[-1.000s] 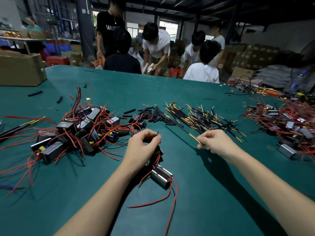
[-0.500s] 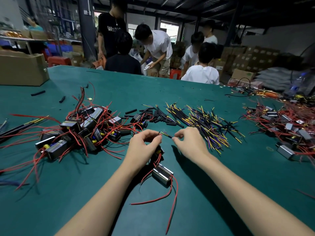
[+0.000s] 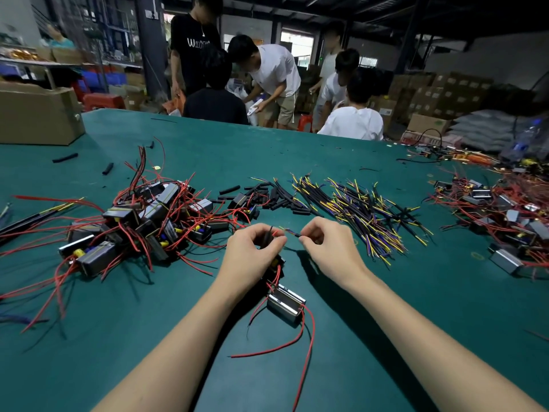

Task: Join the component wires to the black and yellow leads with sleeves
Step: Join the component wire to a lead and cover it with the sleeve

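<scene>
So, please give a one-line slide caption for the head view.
Left hand pinches a red component wire while right hand brings a black and yellow lead to it above the green table.

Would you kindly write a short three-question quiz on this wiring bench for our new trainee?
1. True or false: the right hand pinches a thin black and yellow lead.
2. Which hand is nearer the tangled pile of red-wired black components?
3. The loose bundle of black and yellow leads lies: A) left of both hands, B) beyond and right of the hands.

Key: 1 true; 2 the left hand; 3 B.
</scene>
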The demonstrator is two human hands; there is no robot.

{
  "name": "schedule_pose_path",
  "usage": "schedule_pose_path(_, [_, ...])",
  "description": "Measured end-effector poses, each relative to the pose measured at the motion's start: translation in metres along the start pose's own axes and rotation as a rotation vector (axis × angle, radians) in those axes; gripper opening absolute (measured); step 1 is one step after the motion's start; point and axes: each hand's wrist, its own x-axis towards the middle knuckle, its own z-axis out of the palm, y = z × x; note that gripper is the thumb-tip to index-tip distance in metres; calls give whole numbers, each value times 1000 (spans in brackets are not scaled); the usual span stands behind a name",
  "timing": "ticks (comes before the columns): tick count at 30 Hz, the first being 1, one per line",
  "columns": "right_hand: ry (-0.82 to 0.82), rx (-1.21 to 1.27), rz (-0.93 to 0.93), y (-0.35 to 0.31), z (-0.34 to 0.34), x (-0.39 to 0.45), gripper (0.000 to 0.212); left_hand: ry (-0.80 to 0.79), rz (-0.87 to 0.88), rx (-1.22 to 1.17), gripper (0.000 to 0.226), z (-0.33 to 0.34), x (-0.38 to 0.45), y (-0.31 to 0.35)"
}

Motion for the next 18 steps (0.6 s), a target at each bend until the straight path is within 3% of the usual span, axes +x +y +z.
schedule_pose_path(8, [46, 151, -168, 0, 6, -31, 18, -15, 35, 94, 10, -1, -2, 3])
schedule_pose_path(14, [85, 146, -221, -3, 10, -31, 14, 40, 33, 108, 11, -2, -3, 4])
schedule_pose_path(18, [109, 128, -267, -5, 12, -33, 11, 54, 18, 80, 26, -3, -3, 3])
